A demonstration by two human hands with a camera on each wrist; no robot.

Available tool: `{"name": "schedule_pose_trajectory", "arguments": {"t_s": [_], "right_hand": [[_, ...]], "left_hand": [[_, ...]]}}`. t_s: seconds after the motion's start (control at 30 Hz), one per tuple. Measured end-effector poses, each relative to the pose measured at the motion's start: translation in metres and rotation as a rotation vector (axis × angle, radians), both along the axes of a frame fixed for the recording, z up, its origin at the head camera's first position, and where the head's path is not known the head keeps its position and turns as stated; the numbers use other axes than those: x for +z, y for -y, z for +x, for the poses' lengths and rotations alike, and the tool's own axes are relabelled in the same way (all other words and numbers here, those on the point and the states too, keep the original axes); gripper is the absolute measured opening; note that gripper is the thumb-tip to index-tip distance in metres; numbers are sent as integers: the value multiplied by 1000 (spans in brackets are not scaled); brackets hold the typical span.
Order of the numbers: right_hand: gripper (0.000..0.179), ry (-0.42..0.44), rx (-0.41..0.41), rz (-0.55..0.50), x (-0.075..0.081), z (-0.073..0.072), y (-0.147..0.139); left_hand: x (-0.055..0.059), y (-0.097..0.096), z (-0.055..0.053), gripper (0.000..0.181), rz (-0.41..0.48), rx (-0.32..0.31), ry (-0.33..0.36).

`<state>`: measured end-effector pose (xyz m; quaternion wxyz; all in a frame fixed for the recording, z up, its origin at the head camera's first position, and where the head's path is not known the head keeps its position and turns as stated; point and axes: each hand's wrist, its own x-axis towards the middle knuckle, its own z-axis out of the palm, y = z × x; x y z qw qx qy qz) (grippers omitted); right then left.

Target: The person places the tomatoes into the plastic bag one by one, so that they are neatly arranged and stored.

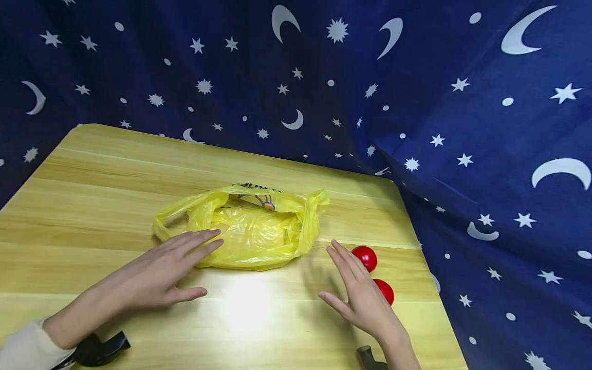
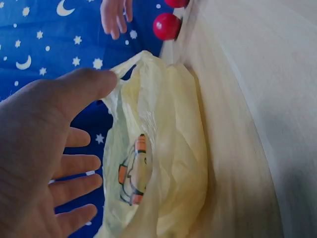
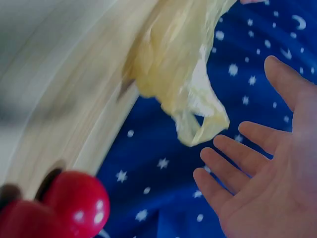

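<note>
A yellow plastic bag (image 1: pixel 259 236) lies on the table with its mouth spread and a handle loop at each side; printed figures show inside it. My left hand (image 1: pixel 171 270), fingers extended, hovers at the bag's left front and holds nothing. In the left wrist view the thumb overlaps the bag's (image 2: pixel 173 148) handle; contact cannot be told. My right hand (image 1: pixel 363 295) is also spread and holds nothing, right of the bag. Two red balls sit just beyond it: one farther back (image 1: pixel 365 258), the other (image 1: pixel 384 291) partly hidden by the hand.
The light wooden table (image 1: pixel 115 200) has a right edge close to the balls. A dark blue curtain (image 1: pixel 324 97) with white moons and stars hangs behind it and along its right side. Black wrist straps (image 1: pixel 99 350) show at the bottom.
</note>
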<state>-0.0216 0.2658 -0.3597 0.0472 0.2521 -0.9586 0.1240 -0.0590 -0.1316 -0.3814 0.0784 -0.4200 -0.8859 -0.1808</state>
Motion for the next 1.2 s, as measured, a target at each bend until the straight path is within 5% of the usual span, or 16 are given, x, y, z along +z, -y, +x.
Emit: {"name": "schedule_pose_trajectory", "arguments": {"t_s": [0.33,0.57,1.2], "right_hand": [[78,-9,-191,-124,-9,4,-42],[76,-74,-241,-148,-19,10,-61],[58,-138,-335,-181,-41,18,-85]], "left_hand": [[-15,9,-33,50,157,87,-127],[-25,15,-56,48,158,148,-210],[-39,19,-66,70,77,293,-135]]}}
